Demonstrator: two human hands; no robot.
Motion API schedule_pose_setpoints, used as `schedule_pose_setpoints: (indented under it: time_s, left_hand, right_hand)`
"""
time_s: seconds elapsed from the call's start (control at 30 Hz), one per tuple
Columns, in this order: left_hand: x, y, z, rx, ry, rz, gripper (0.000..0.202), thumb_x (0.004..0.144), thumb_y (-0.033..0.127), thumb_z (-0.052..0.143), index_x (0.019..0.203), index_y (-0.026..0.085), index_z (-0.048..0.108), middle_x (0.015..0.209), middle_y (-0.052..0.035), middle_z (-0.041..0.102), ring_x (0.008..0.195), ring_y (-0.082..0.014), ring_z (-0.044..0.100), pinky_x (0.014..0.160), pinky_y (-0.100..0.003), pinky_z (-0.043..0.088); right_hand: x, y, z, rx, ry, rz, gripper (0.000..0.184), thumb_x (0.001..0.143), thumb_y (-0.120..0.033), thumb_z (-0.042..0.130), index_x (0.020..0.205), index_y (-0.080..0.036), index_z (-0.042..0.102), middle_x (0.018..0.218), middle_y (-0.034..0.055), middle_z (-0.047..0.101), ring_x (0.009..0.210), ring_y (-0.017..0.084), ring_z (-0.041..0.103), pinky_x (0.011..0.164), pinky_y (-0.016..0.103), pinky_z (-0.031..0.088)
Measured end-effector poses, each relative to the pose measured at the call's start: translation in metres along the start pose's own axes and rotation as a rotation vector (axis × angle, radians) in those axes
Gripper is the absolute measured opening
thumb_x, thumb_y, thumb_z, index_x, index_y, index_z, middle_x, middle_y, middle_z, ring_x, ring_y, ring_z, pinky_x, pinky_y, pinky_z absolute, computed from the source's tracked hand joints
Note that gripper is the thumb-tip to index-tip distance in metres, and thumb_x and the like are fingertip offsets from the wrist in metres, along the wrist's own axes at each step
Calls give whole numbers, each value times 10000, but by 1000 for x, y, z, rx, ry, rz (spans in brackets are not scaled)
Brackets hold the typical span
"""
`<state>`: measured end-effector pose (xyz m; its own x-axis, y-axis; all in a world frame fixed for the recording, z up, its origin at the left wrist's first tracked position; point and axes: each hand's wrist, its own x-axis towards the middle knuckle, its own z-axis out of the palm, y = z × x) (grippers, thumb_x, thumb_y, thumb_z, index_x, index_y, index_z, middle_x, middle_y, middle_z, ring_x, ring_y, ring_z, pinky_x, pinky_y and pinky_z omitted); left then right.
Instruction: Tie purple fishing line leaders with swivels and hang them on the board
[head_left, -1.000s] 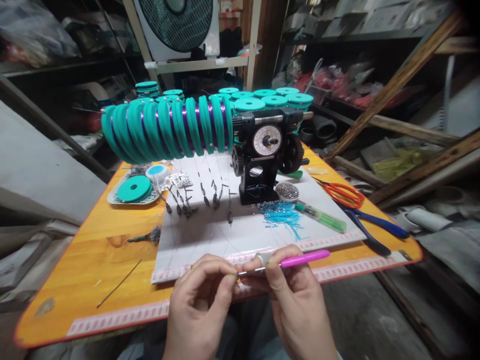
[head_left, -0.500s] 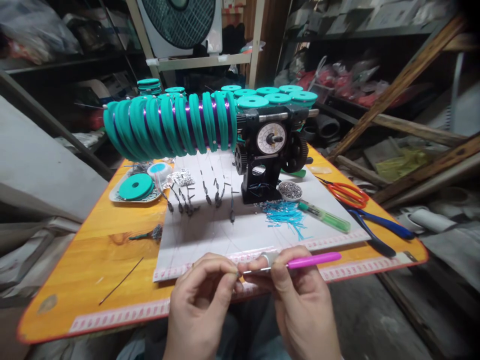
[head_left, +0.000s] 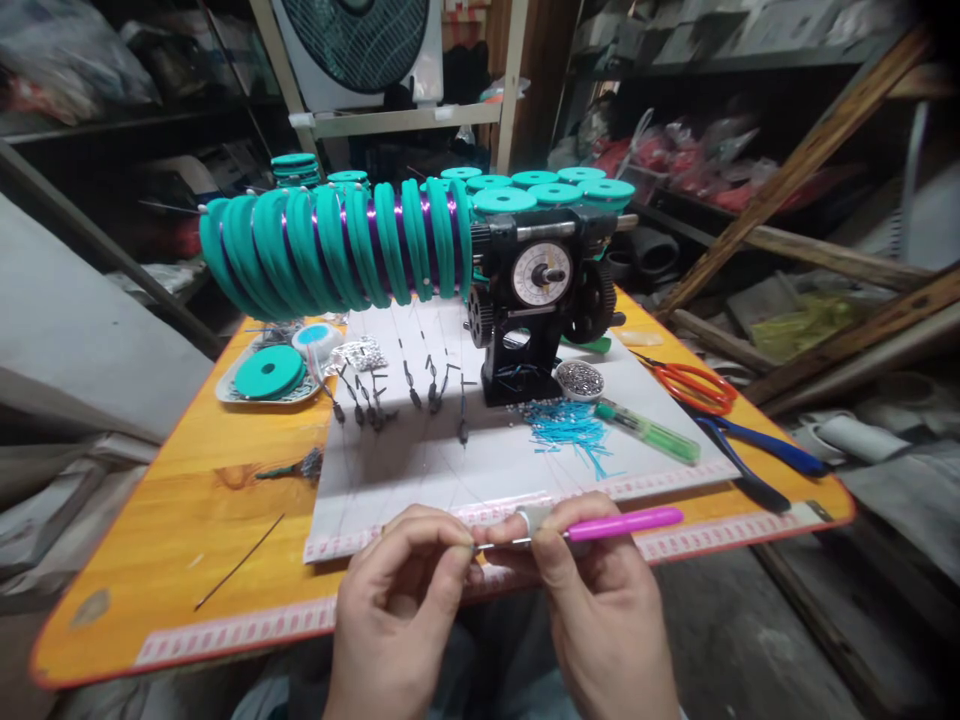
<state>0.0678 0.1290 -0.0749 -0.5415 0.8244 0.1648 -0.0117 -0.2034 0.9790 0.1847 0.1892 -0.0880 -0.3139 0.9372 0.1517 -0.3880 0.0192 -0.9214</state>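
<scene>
My right hand [head_left: 604, 600] pinches a slim tool with a pink handle [head_left: 626, 522] and a thin metal shaft. The shaft lies level and points left, its tip meeting the fingertips of my left hand [head_left: 409, 600]. Thumb and fingers of my left hand press together on something tiny and dark that I cannot make out. A pale grey band [head_left: 534, 520] wraps my right index finger. Both hands are at the near edge of the white board [head_left: 420, 480], below several dark weights [head_left: 463, 432] on thin lines.
Behind the board stands a black geared winder [head_left: 525, 350] carrying a row of teal spools [head_left: 330, 245]. Blue strands [head_left: 566, 428], a cup of small metal parts [head_left: 580, 380], a green tube [head_left: 652, 435], orange-handled scissors [head_left: 697, 388] and blue pliers [head_left: 772, 450] lie right. A tray [head_left: 225, 385] sits left.
The pink-handled tool has slid slightly left, so its metal tip now reaches my left fingertips. My hands have otherwise barely moved.
</scene>
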Motion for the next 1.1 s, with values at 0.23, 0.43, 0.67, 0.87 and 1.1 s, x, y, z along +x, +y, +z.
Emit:
schedule_pose_setpoints:
  time_s: [0.23, 0.43, 0.67, 0.87, 1.1]
  left_hand:
    - [0, 0, 0, -4, -3, 3, 86, 877, 211, 659, 808, 248, 695, 806, 17, 640, 773, -109, 624, 715, -163, 516]
    - [1, 0, 0, 19, 3, 18, 92, 876, 197, 657, 808, 245, 697, 803, 17, 636, 781, -101, 621, 709, -141, 505]
    - [0, -2, -3, 15, -56, 26, 104, 896, 190, 633, 836, 241, 700, 818, 0, 648, 746, -122, 642, 673, -188, 514]
    - [2, -3, -7, 135, -107, 109, 152, 920, 143, 587, 841, 232, 682, 826, -6, 660, 783, -120, 646, 675, -171, 515]
    - [1, -5, -10, 91, -111, 40, 102, 928, 211, 597, 855, 215, 669, 804, 9, 627, 670, -94, 615, 607, -170, 495]
  right_hand:
    - [2, -3, 0, -129, 21, -66, 92, 941, -228, 632, 866, -242, 580, 795, -50, 675, 757, 95, 708, 730, 177, 587]
    - [1, -4, -3, -350, 86, -224, 111, 881, -180, 685, 826, -239, 609, 738, -56, 638, 683, 77, 665, 664, 124, 554]
    - [1, -4, 1, -298, 4, -261, 143, 885, -135, 671, 864, -264, 615, 753, -72, 684, 700, 75, 690, 683, 127, 567]
    - [12, -28, -6, -81, 22, -199, 71, 965, -229, 605, 900, -259, 607, 825, -45, 750, 788, 102, 744, 751, 176, 604]
    - [20, -51, 9, -104, -63, -145, 83, 941, -257, 644, 877, -228, 600, 853, -8, 757, 803, 152, 750, 734, 253, 634]
